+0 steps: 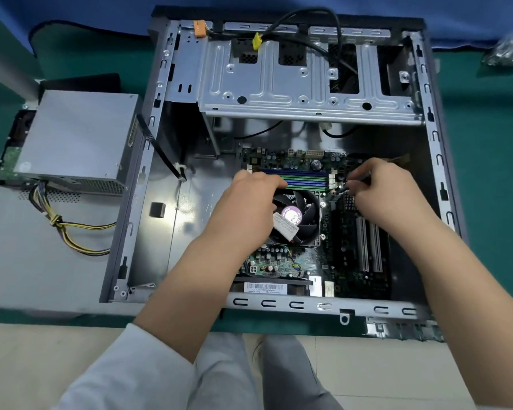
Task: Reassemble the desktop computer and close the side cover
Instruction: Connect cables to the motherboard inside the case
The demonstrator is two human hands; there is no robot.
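Inside the open case, the left hand grips the fan while the right hand pinches a screwdriver; fastening the board seems underway, needing steady alignment next.

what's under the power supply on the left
The power supply rests on the removed side cover, overlapping a green circuit board poking out at its left edge. Most of that board is covered, so what it is stays unclear.
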